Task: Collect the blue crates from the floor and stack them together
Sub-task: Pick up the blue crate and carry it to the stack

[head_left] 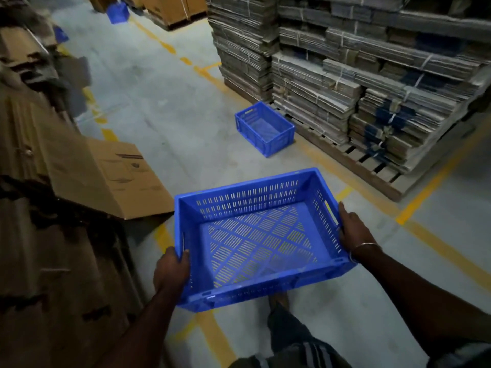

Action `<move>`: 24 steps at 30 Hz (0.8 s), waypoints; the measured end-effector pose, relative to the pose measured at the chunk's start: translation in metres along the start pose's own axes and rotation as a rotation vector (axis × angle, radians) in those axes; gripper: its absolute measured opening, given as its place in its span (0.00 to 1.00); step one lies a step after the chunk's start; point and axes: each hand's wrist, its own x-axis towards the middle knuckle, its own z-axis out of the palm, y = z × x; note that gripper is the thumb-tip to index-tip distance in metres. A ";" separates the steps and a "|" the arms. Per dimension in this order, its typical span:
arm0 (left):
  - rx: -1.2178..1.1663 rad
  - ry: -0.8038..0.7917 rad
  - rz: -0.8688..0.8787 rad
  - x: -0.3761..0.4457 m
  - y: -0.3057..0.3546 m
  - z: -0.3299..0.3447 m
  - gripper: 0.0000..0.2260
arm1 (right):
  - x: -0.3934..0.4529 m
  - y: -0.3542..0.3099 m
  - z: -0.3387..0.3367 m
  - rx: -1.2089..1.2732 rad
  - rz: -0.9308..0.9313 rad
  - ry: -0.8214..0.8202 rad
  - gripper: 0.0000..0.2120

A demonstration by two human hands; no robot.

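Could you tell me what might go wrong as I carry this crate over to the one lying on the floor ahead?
1. The held crate hides the floor by your feet, so a trip seems possible.
2. The loose cardboard sheet juts into the aisle; a foot might slip on it.
3. The floor crate sits close against the wooden pallet, so stacking there could knock the pallet edge.

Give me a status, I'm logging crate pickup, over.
Left hand and right hand grip carried crate. Second crate on floor ahead by pallet. Cardboard sheet juts in from left.
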 end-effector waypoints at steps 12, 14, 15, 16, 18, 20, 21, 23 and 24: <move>-0.019 0.012 0.048 0.191 0.119 -0.007 0.15 | 0.207 -0.055 -0.053 0.043 0.064 -0.022 0.38; -0.021 0.017 0.030 0.226 0.128 -0.008 0.15 | 0.243 -0.068 -0.055 0.053 0.072 -0.001 0.38; -0.016 0.017 0.026 0.241 0.130 -0.007 0.15 | 0.256 -0.076 -0.054 0.059 0.080 0.003 0.38; -0.017 0.019 0.032 0.257 0.131 -0.007 0.15 | 0.267 -0.084 -0.051 0.054 0.084 -0.003 0.37; -0.054 -0.001 0.041 0.292 0.133 -0.005 0.14 | 0.295 -0.101 -0.048 0.051 0.077 -0.018 0.37; -0.061 -0.042 0.023 0.337 0.134 -0.008 0.14 | 0.332 -0.123 -0.044 0.054 0.071 -0.010 0.37; -0.053 -0.061 0.014 0.361 0.132 -0.009 0.15 | 0.348 -0.135 -0.041 0.053 0.071 -0.009 0.37; -0.039 -0.094 0.019 0.405 0.129 -0.012 0.15 | 0.373 -0.156 -0.036 0.044 0.079 -0.002 0.37; -0.033 -0.115 0.028 0.425 0.131 -0.017 0.15 | 0.386 -0.168 -0.036 0.046 0.094 -0.007 0.37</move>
